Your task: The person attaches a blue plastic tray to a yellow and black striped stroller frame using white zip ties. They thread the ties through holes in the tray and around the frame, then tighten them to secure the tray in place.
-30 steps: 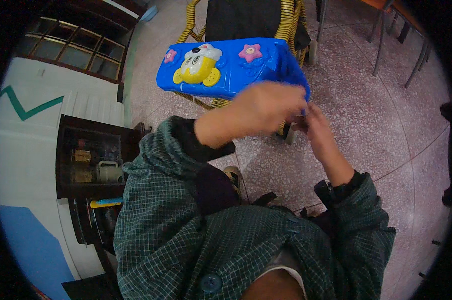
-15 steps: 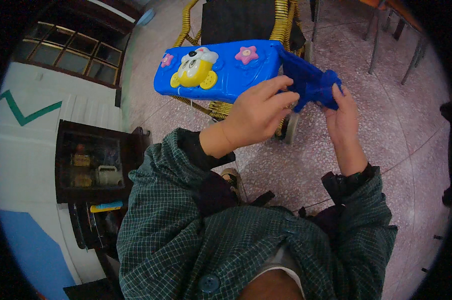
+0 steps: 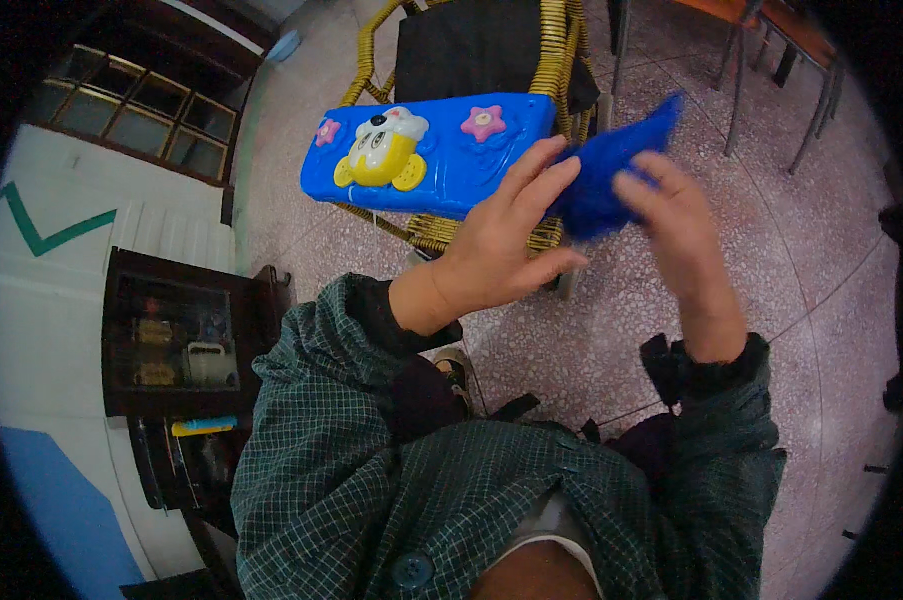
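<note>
Blue plastic panel (image 3: 450, 168), long and slightly tilted, is above and before a chair (image 3: 554, 50) with a frame wound in yellow and dark strips; its white-and-yellow animal face (image 3: 384, 152) and two pink flowers (image 3: 485, 123) are turned upward. Beside the panel's right end is a dark blue flap (image 3: 610, 178), blurred, one corner pointing up and to the right; whether it joins the panel cannot be made out. Left hand (image 3: 494, 238) reaches in from below with thumb and fingers spread, closed on nothing, its fingertips next to the flap's left edge; contact is unclear. Right hand (image 3: 687, 240), also blurred, has bent fingers over the flap's right side, and I cannot tell whether they grip it. Black material (image 3: 467, 50) covers part of the chair behind the panel. Farther out, speckled floor (image 3: 612, 330) spreads around the person's checked sleeves (image 3: 317, 385). On the left are a dark cabinet (image 3: 122, 335) with a pale jug (image 3: 210, 364) inside and a green zigzag (image 3: 57, 235) on the white wall (image 3: 47, 310).
</note>
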Motion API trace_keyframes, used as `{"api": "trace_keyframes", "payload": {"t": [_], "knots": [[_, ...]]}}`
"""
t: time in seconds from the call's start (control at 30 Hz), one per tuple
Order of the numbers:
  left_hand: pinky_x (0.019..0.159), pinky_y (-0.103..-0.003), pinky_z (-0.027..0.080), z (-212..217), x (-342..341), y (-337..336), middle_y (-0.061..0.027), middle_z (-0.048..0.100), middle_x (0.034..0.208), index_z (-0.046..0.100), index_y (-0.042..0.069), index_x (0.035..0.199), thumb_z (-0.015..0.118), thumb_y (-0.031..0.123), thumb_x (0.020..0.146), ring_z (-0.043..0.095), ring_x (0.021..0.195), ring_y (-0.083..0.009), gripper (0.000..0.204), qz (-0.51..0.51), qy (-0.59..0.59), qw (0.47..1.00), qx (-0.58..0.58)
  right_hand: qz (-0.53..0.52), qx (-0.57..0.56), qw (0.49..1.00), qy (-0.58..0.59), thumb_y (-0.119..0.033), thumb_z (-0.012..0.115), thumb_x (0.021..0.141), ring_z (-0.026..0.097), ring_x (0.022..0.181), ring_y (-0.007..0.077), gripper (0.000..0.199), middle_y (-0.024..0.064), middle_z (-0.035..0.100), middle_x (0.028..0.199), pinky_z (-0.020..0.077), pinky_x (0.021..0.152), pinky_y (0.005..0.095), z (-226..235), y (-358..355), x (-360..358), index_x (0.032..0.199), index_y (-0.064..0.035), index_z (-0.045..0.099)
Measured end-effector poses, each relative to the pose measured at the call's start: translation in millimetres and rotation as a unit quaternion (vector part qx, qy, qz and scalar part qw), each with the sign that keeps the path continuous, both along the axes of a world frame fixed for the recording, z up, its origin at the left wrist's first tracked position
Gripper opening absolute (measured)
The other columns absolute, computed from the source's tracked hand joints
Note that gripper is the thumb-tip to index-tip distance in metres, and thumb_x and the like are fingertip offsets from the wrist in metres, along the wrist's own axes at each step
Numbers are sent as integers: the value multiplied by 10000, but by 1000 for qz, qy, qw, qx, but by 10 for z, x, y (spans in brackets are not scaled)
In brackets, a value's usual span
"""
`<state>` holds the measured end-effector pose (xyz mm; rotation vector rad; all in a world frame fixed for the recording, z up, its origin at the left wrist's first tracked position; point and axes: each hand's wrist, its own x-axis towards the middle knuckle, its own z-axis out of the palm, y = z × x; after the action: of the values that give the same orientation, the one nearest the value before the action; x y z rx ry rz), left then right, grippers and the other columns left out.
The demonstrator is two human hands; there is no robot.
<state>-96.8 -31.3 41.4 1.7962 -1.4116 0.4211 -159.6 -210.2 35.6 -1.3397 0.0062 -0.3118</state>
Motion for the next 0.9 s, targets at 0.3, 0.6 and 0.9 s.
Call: {"api": "trace_keyframes", "payload": {"t": [0.3,0.6,0.9], "knots": [[795,-314,459,265,290,418,-136,591,1011,551,61,1034,636,2,659,585,926,-260,388,184,-31,979,-82,27,-105,990,-87,-147,525,841,581,881,146,246,75,589,999,454,719,255,114,63,-102,1049,-22,559],[896,-370,412,79,333,874,-147,548,1111,573,93,1050,582,-80,618,511,1053,-321,466,138,-133,963,191,-5,-83,996,-28,-150,465,865,585,890,168,262,99,575,1057,444,725,254,-41,-93,-45,1079,-17,537],[783,-375,461,186,165,1019,-145,581,979,591,53,939,544,-86,526,563,904,-310,438,113,-139,959,219,-6,-73,997,-14,-188,458,875,588,872,158,287,106,572,1057,447,722,252,-175,-167,-30,1100,-24,527]]}}
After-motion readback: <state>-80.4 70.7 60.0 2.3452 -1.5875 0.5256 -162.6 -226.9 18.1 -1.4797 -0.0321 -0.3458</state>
